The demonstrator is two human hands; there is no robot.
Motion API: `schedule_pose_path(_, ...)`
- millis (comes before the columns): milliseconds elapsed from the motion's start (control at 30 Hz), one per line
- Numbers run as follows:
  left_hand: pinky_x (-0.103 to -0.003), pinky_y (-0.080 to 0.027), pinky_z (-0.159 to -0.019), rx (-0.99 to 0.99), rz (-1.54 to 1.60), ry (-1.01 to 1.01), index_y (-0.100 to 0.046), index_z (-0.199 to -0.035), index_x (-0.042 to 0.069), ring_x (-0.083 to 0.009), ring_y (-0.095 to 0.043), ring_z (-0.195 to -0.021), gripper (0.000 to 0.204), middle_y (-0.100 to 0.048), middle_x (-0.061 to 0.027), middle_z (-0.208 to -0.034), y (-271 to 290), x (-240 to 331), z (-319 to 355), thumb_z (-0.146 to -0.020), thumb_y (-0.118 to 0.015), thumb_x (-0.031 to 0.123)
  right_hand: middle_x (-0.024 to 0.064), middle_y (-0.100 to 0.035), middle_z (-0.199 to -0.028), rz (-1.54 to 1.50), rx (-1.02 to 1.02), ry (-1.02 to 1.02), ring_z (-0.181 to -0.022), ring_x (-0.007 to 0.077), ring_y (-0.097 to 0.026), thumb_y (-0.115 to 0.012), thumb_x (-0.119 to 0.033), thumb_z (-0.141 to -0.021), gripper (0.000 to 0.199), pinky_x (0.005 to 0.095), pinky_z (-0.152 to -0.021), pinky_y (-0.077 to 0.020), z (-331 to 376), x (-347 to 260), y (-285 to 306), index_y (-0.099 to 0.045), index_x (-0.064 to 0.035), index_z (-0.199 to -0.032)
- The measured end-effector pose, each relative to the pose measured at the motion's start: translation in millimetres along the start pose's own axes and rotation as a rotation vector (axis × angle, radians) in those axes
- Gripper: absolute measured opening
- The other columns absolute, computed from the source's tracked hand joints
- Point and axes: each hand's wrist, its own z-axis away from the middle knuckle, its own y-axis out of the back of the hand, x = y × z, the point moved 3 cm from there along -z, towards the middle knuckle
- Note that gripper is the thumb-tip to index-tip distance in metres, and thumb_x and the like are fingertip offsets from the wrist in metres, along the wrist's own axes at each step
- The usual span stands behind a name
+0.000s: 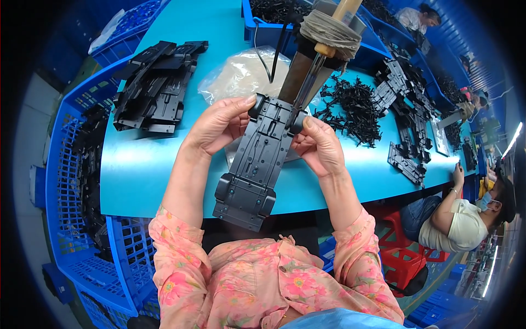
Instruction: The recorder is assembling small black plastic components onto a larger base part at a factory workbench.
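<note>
Both hands hold a long black plastic chassis-like part [260,156], tilted over the front edge of the table. My left hand [226,122] pinches its far left corner, thumb on the wheel-arch bulge. My right hand [320,143] grips the opposite far corner, its thumb on the matching bulge. The part's near end reaches toward my body. Just beyond its far end, a cloth-wrapped upright tool [330,34] with a thin metal shaft stands; the shaft comes down close to the part, and whether it touches I cannot tell.
Similar black parts are stacked [159,88] at left, with more at right [411,120]. A heap of small black pieces [353,109] and a clear plastic bag [241,74] lie beyond my hands. Blue crates [118,241] stand left. A co-worker [466,219] sits at right by red stools [400,257].
</note>
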Motion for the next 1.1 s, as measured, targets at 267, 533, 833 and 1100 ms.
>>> schedule_pose_path(267, -0.017, -0.043, -0.058, -0.020, 0.000, 0.004, -0.057, -0.088, 0.005, -0.0023, -0.049, -0.062, 0.020, -0.057, 0.0030, -0.074, -2.0, -1.9, 2.0, -0.081, -0.058, 0.024, 0.0009, -0.052, -0.065, 0.001, 0.019, -0.005, -0.057, 0.0075, -0.047, -0.065, -0.021, -0.075, 0.024, 0.0229, -0.058, -0.0419, 2.8, 0.5, 0.4, -0.056, -0.0006, -0.083)
schedule_pose_path(533, -0.015, -0.041, -0.057, 0.029, -0.002, 0.032, -0.057, -0.084, 0.006, -0.0015, -0.048, -0.060, 0.018, -0.055, 0.0041, -0.069, 4.5, 0.7, 2.2, -0.081, -0.058, 0.024, -0.0003, -0.048, -0.062, -0.022, 0.014, -0.021, -0.057, 0.0080, -0.045, -0.065, -0.020, -0.075, 0.020, 0.0242, -0.059, -0.0420, -0.1, 5.2, -2.8, -0.053, -0.0037, -0.077)
schedule_pose_path(833, -0.019, -0.027, -0.047, 0.025, -0.241, 0.097, -0.046, -0.067, 0.012, -0.0030, -0.033, -0.051, 0.022, -0.033, 0.0080, -0.056, -6.1, -0.6, 1.9, -0.084, -0.054, 0.024, -0.0008, -0.053, -0.066, -0.171, -0.156, -0.122, -0.065, 0.0123, -0.056, -0.061, -0.019, -0.078, 0.014, 0.0282, -0.067, -0.0483, 5.5, 8.7, 27.4, -0.055, -0.0058, -0.080)
schedule_pose_path(1100, -0.020, -0.045, -0.057, 0.129, -0.462, -0.029, -0.052, -0.104, -0.004, -0.0100, -0.055, -0.061, 0.035, -0.060, -0.0078, -0.073, 3.3, 10.0, 27.2, -0.087, -0.048, 0.026, -0.0021, -0.049, -0.064, 0.035, -0.083, -0.205, -0.059, 0.0067, -0.049, -0.059, -0.014, -0.079, 0.011, 0.0234, -0.058, -0.0453, 77.8, 7.3, 51.5, -0.055, -0.0033, -0.079)
